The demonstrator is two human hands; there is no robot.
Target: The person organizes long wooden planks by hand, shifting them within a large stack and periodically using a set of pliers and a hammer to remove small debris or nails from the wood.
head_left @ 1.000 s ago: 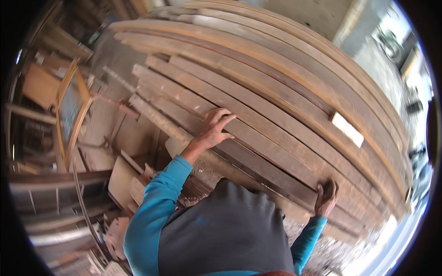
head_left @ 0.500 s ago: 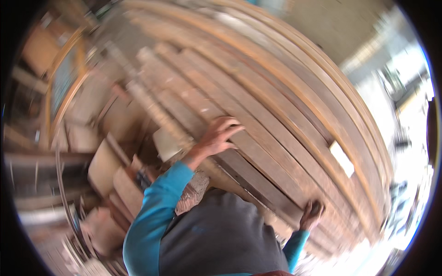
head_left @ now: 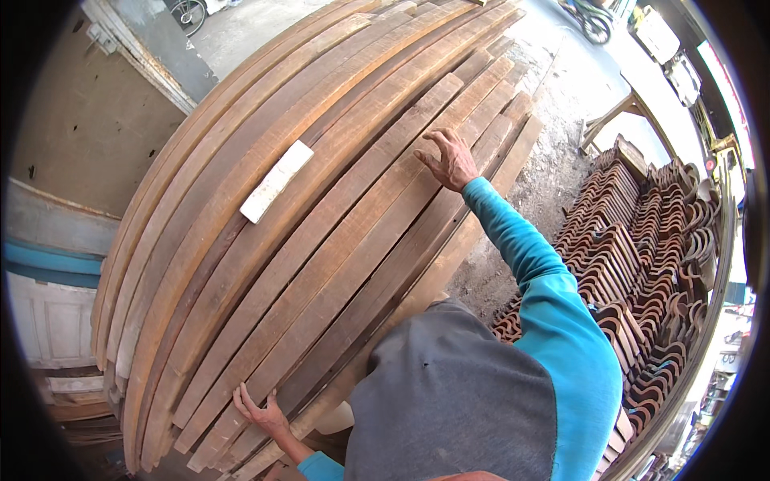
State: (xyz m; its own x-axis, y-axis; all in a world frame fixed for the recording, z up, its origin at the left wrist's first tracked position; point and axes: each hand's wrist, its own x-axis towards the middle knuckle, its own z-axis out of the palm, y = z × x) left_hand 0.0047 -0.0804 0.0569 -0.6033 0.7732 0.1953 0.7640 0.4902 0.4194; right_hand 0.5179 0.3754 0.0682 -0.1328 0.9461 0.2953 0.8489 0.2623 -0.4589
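Both hands rest on the long brown boards (head_left: 321, 272) stacked side by side in front of the person: the left hand (head_left: 269, 415) near their lower end, the right hand (head_left: 451, 160) well apart toward the far end. The fingers of each are spread and slightly bent; whether they hook an edge, I cannot tell. For steady handling, such wide support seems sound, with fingertips best clear of the gaps and the white block (head_left: 277, 181) undisturbed.

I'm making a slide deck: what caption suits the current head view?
Left hand and right hand over long wooden planks, curved tiles stacked at right.
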